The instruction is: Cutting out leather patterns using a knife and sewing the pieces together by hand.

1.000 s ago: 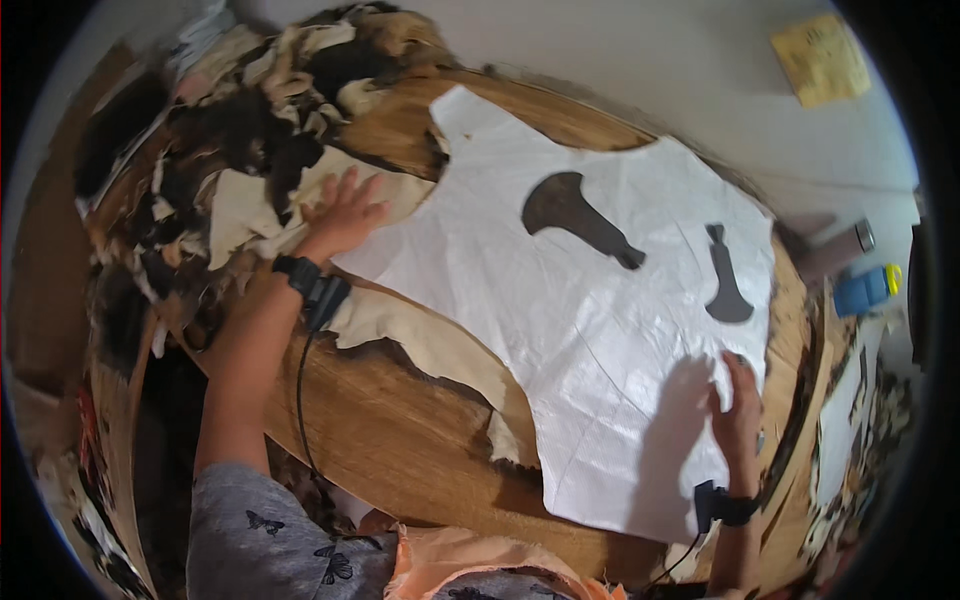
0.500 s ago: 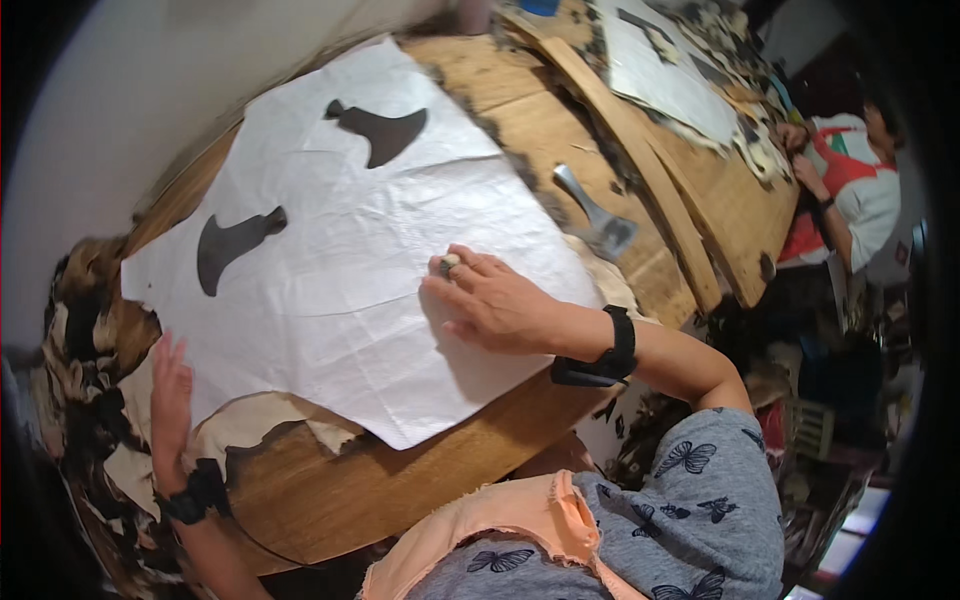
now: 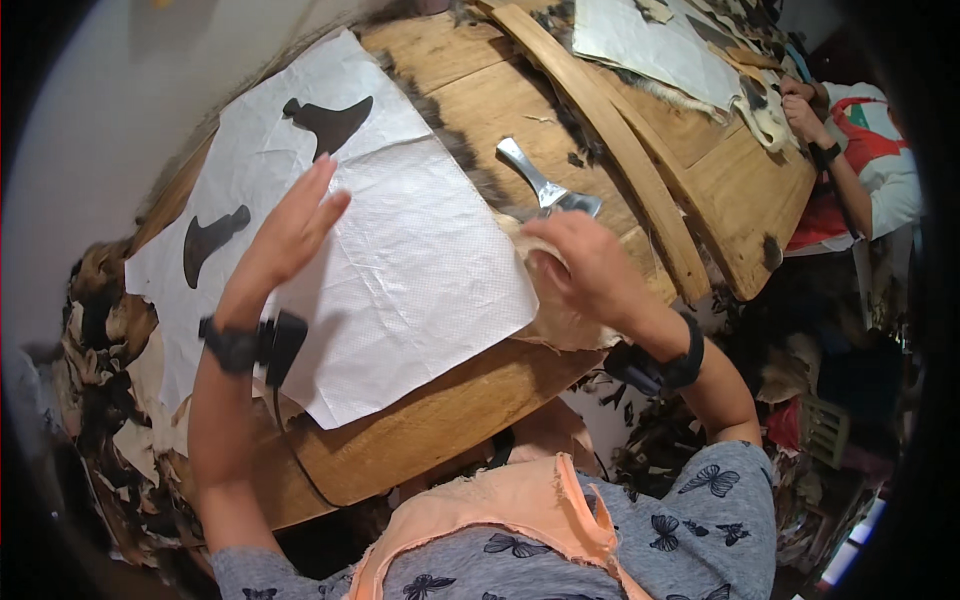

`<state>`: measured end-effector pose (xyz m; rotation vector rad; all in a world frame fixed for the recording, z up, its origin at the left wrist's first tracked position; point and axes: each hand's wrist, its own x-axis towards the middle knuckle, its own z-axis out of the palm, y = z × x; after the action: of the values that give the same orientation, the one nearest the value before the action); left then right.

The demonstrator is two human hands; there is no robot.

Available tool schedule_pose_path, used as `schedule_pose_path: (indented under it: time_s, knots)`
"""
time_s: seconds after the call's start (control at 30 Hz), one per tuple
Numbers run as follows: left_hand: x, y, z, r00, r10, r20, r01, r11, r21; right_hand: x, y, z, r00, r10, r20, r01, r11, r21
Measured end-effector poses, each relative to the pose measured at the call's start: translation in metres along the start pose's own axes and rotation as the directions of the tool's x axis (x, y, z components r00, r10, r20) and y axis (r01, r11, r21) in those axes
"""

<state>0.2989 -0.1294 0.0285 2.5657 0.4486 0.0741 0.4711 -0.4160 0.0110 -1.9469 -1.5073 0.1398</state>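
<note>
A white woven sheet (image 3: 400, 270) covers much of a pale hide (image 3: 565, 325) with dark fur along its edge. My left hand (image 3: 297, 225) is raised over the sheet, fingers outstretched and holding nothing. Just beyond its fingertips lies a dark fan-shaped metal blade (image 3: 335, 122), partly hidden by them. A second dark blade (image 3: 208, 246) rests on the sheet further left. My right hand (image 3: 595, 265) is curled over the hide at the sheet's right edge; what its fingers hold, if anything, is hidden. Behind it lies a silver-handled knife with a flared blade (image 3: 530, 170).
Long wooden strips (image 3: 600, 125) run across the wooden table (image 3: 450, 385) on the right. Another white sheet (image 3: 655, 50) lies at the far right, near a person (image 3: 870, 150) in a red apron. Fur scraps (image 3: 100, 330) hang at the left edge. A cable (image 3: 290, 450) trails from my left wrist.
My left hand has moved from the sheet's left edge up and right over it. My right hand has left the sheet's middle for the right edge, where more hide shows.
</note>
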Motion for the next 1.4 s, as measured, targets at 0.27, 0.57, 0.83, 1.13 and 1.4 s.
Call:
schedule_pose_path:
  time_s: [0.27,0.57,0.83,1.13,1.4]
  knots:
    - [0.087,-0.02,0.048,0.992,-0.125,0.01,0.117,0.955,0.272,0.041,0.047,0.0,0.973,0.184,0.138,-0.177,0.982,-0.061]
    - [0.081,-0.02,0.071,0.996,-0.046,0.078,0.03,0.979,0.204,0.074,0.057,0.022,0.97,0.198,0.139,-0.202,0.979,0.015]
    - [0.055,-0.002,0.084,0.994,-0.001,0.106,-0.038,0.929,0.368,0.097,0.055,0.035,0.926,0.31,0.214,-0.314,0.949,-0.018]
    - [0.041,0.005,0.092,0.997,0.061,0.039,-0.065,0.991,0.118,0.121,0.048,0.049,0.92,0.321,0.225,-0.277,0.938,-0.208]
    - [0.041,0.005,0.097,0.999,0.037,-0.032,-0.032,0.99,0.138,0.131,0.035,0.048,0.868,0.443,0.226,-0.392,0.889,-0.236]
